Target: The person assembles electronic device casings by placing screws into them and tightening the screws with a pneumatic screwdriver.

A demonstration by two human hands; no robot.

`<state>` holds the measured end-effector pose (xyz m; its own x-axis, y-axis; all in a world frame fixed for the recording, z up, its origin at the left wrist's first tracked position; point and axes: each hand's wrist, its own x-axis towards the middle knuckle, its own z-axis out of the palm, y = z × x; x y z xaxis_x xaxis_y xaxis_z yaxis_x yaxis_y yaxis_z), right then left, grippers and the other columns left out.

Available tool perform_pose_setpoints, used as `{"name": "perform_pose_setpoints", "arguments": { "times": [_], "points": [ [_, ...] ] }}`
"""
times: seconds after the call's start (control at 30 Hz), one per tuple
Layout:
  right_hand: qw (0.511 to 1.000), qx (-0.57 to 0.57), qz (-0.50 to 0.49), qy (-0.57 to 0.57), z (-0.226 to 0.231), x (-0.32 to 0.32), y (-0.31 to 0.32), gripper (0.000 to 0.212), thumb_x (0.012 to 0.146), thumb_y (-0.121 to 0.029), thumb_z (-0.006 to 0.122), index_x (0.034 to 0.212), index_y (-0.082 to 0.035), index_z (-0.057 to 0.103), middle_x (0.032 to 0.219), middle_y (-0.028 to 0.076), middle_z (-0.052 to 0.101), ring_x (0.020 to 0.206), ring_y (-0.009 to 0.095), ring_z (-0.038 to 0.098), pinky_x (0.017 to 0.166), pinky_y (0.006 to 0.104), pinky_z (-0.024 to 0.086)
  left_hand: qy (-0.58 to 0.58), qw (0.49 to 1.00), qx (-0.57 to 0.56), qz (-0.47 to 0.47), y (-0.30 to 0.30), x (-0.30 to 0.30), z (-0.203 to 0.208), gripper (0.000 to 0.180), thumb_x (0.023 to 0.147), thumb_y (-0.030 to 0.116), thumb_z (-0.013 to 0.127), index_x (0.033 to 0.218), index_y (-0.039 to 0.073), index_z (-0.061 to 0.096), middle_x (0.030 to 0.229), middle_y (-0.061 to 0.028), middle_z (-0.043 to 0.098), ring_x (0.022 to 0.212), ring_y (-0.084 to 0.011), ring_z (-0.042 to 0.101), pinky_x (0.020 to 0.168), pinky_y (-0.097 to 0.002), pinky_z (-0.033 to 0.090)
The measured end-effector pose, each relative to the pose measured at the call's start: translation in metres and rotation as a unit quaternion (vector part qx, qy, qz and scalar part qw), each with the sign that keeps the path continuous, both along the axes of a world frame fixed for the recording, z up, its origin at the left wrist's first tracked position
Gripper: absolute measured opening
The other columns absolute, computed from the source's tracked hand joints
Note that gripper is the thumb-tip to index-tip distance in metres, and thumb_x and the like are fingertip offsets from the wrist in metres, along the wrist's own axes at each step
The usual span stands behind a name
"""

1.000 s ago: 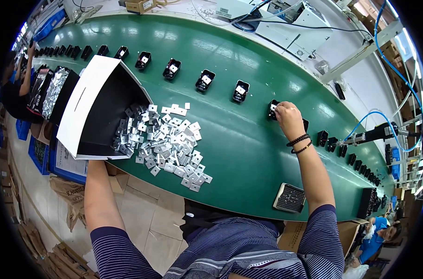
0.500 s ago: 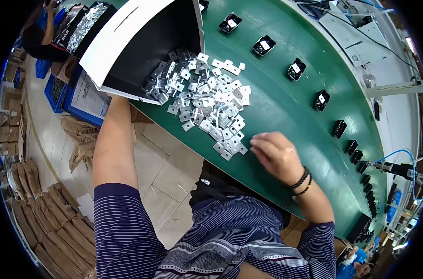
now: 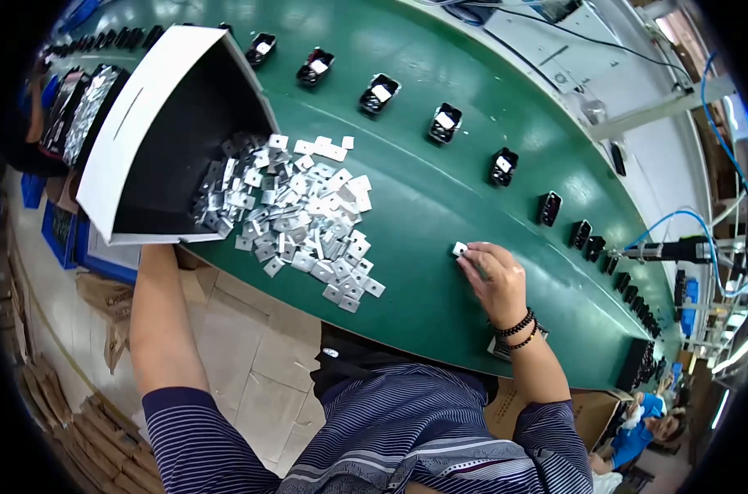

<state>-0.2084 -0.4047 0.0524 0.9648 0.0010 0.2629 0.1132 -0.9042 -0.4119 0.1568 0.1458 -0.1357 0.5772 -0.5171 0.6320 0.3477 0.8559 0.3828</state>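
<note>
My right hand (image 3: 496,280) is over the green bench, closed in a pinch on a small square metal plate (image 3: 459,248) with a hole in it. My left forearm (image 3: 164,329) reaches up to the white box (image 3: 135,107), and the hand itself is hidden by the box. The box lies tipped on its side, its black inside facing the bench. Similar metal plates (image 3: 316,206) spill out of its mouth in a loose, overlapping heap, to the left of my right hand.
A green bench (image 3: 423,321) curves across the view. Small black trays (image 3: 446,122) with dark contents, several with a white piece on top, stand in a row along it. A black tool with a blue hose (image 3: 687,250) is at the right. A co-worker in blue (image 3: 637,428) is at lower right.
The view has turned, so box, heap and trays appear further left. A metal plate now shows at my right fingertips, where none was visible before. My left arm stays at the box.
</note>
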Motion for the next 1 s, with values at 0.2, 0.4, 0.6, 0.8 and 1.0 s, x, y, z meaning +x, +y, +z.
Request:
{"name": "perform_pose_setpoints", "arguments": {
  "times": [0.2,0.4,0.6,0.8,1.0],
  "points": [
    [0.998,-0.040,-0.043,-0.038,-0.015,-0.020,-0.037,0.023,0.081,0.000,0.080,0.103,-0.003,0.075,0.109,0.008,0.075,0.085,0.024,0.071,0.078,0.0330,0.058,0.199,0.918,0.192,0.285,-0.030,-0.007,0.026,0.067,0.110,0.059,0.026,0.164,0.020,0.029,0.168,-0.0072,0.033,0.153,-0.0294,0.032,0.126,-0.0550,0.022],
    [0.977,-0.111,-0.101,-0.152,0.010,-0.012,-0.077,0.019,0.080,0.001,0.079,0.097,-0.002,0.073,0.106,0.007,0.074,0.084,0.025,0.070,0.077,0.0350,0.058,-0.035,0.982,0.168,0.076,0.014,-0.022,0.029,0.067,0.111,0.057,0.020,0.165,0.019,0.028,0.169,-0.0096,0.029,0.155,-0.0319,0.027,0.128,-0.0534,0.016],
    [0.943,-0.239,-0.174,-0.152,0.022,-0.012,-0.178,0.014,0.083,-0.004,0.076,0.097,-0.003,0.072,0.104,0.008,0.074,0.085,0.026,0.069,0.077,0.0344,0.056,0.106,0.914,0.310,0.239,-0.053,-0.025,0.072,0.068,0.110,0.058,0.026,0.163,0.016,0.033,0.166,-0.0111,0.034,0.154,-0.0317,0.029,0.128,-0.0513,0.017],
    [0.958,-0.251,-0.103,-0.090,0.001,0.002,-0.201,0.009,0.089,-0.007,0.072,0.096,-0.003,0.072,0.104,0.007,0.072,0.086,0.026,0.068,0.078,0.0347,0.055,0.207,0.816,0.394,0.369,-0.082,-0.032,0.104,0.069,0.109,0.058,0.030,0.161,0.014,0.037,0.165,-0.0119,0.037,0.153,-0.0316,0.031,0.128,-0.0502,0.019],
    [0.964,-0.240,-0.090,-0.071,-0.002,0.010,-0.198,0.008,0.092,-0.008,0.068,0.097,-0.003,0.072,0.105,0.007,0.071,0.088,0.026,0.067,0.080,0.0351,0.054,0.144,0.918,0.267,0.256,-0.048,-0.008,0.036,0.068,0.109,0.060,0.027,0.162,0.017,0.035,0.166,-0.0099,0.036,0.152,-0.0314,0.033,0.126,-0.0540,0.021]
  ]
}}
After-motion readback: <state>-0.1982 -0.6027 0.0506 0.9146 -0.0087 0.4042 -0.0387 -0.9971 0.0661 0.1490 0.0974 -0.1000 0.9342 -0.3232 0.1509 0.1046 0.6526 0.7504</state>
